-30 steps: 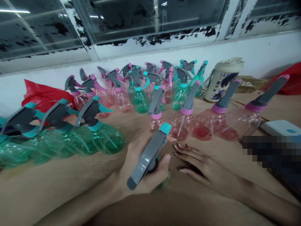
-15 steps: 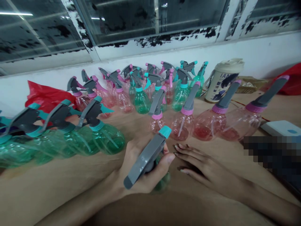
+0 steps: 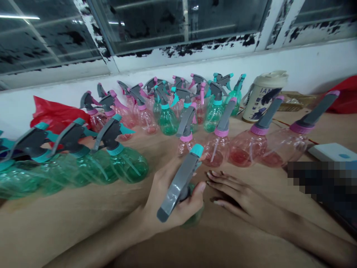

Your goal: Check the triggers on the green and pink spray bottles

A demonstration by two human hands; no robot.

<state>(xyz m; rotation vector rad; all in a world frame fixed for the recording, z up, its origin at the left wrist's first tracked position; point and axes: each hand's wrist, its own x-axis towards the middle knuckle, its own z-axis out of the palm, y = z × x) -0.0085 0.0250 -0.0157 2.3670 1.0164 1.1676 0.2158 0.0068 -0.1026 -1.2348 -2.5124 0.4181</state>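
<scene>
Green see-through plastic spray bottle with a grey trigger head and turquoise nozzle tip (image 3: 178, 186) sits inside my left hand (image 3: 156, 197), which is folded round its upper part. My thumb comes round the side nearer my right hand (image 3: 238, 195) and my fingers seem to go round the far side, likely because the narrow part under the head gives a firmer hold than the round belly. The nozzle points away from me, perhaps to aim it clear of my own body. My hand mostly hides the trigger, so I cannot tell if it is pressed, nor whether the base touches the tan tabletop (image 3: 83, 212).

My right hand lies palm down beside it with fingers stretched out, gripping nothing, its fingertips near the bottle but apart from it; I judge it is simply resting.

Left of my left hand stands a row of green clear bottles with grey-and-turquoise heads (image 3: 126, 165), all facing one way, and just beyond both hands runs a row of pink clear bottles with grey heads and pink collars (image 3: 247, 149); the colours seem parted so that like sits with like. Farther out stands a mixed crowd of pink and green spray bottles (image 3: 168, 121), close together, perhaps to save room near my hands. Beyond my right hand stands a cream lidded cup with dark print (image 3: 263, 98).
</scene>
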